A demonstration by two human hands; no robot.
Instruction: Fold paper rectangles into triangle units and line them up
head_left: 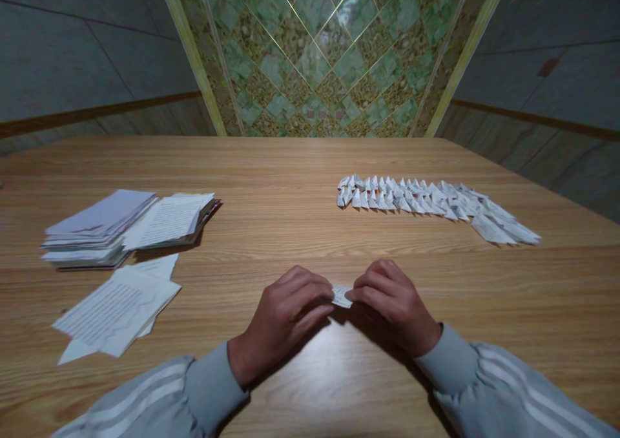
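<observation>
A small folded piece of printed paper (341, 296) is held just above the table between my two hands. My left hand (290, 305) pinches its left end, fingers closed over the edge. On the other end, my right hand (392, 302) grips it between thumb and fingers. Most of the paper is hidden behind my fingertips, so its full shape cannot be made out. Beyond my right hand lie two rows of small folded paper pieces (411, 198) with pointed tips, and longer flat folded pieces (504, 228) lie at their right end.
The wooden table (271, 166) reaches back to a patterned green tiled wall (314, 63). To the left stand a thick paper stack (101, 215) and a lower stack of printed sheets (169, 221). Nearer me, loose printed sheets (116, 305) overlap.
</observation>
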